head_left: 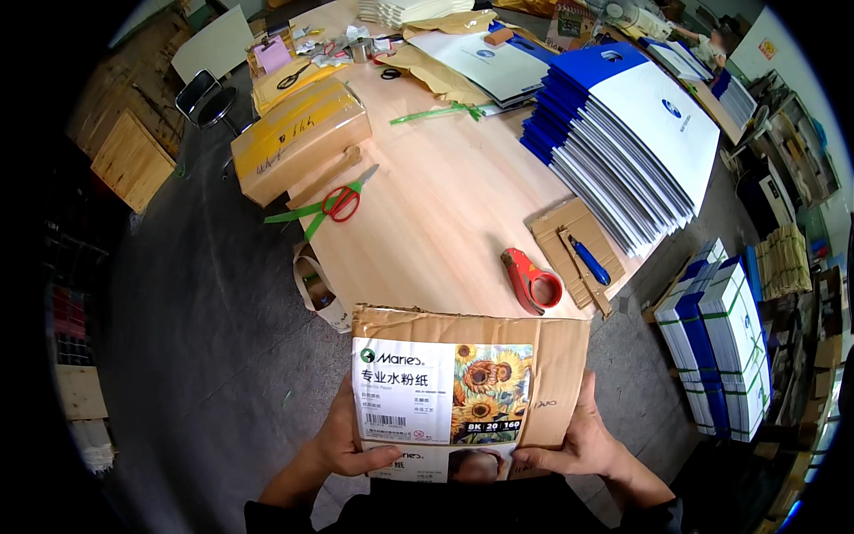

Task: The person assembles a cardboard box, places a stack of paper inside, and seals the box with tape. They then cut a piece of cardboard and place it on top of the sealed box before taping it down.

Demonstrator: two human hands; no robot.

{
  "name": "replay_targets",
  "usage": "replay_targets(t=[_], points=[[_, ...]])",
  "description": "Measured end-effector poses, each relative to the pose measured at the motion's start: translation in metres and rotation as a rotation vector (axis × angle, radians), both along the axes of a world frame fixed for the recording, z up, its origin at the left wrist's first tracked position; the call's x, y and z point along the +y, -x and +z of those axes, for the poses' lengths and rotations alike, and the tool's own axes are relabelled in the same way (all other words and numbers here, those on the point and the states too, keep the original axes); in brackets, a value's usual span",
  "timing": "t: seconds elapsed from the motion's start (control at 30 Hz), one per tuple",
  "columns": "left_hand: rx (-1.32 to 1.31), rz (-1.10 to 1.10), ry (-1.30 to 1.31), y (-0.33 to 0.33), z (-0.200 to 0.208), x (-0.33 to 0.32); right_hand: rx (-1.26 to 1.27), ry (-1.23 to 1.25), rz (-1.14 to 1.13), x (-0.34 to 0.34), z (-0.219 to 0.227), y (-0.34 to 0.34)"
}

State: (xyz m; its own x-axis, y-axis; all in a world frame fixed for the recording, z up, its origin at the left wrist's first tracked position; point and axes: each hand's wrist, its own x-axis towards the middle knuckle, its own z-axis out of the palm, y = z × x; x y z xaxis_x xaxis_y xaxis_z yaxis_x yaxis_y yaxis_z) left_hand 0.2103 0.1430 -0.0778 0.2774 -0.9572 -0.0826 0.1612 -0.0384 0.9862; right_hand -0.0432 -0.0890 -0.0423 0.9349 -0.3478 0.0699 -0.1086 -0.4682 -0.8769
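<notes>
Upright in front of me is a brown cardboard package (562,365), held between both hands close to my body. Its face carries a white label (400,392) with a sunflower picture, and part of a second label shows below. My left hand (349,443) wraps its lower left side, thumb across the front. On the opposite lower side, my right hand (578,445) grips it the same way. Just beyond its top edge, a red tape dispenser (544,289) and a blue utility knife (591,262) lie at the table's near end, the knife on a cardboard piece (569,230).
On the wooden table (436,222) are red-handled scissors (342,203), a taped carton (307,142) and a tall stack of blue-and-white folders (623,133). Strapped bundles (716,356) stand at the right. A black stool (213,107) is at the left; a person (709,46) is far right.
</notes>
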Motion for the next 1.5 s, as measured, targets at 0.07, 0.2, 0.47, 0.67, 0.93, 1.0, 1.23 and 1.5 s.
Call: replay_targets(t=[0.07, 0.2, 0.47, 0.67, 0.93, 1.0, 1.23, 1.5], points=[[-0.103, -0.034, -0.045, -0.010, 0.003, -0.006, 0.026, 0.006, 0.019, -0.006, 0.004, -0.003], [-0.237, -0.025, -0.029, -0.018, 0.015, -0.024, 0.110, -0.228, -0.149, -0.009, 0.008, -0.016], [0.099, 0.134, -0.147, -0.010, 0.030, -0.053, 0.031, -0.666, -0.254, -0.018, 0.014, -0.048], [0.204, 0.110, -0.131, -0.018, 0.029, -0.065, 0.034, -0.693, -0.324, -0.018, 0.009, -0.054], [0.305, 0.199, -0.188, -0.014, 0.027, -0.064, -0.020, -0.701, -0.402, -0.019, -0.003, -0.055], [0.295, 0.187, -0.194, -0.015, 0.027, -0.065, -0.028, -0.690, -0.422, -0.019, -0.004, -0.056], [0.188, 0.180, -0.172, -0.013, 0.031, -0.071, -0.098, -0.664, -0.453, -0.016, -0.011, -0.055], [0.202, 0.219, -0.244, -0.012, 0.038, -0.073, -0.090, -0.626, -0.461, -0.014, -0.012, -0.056]])
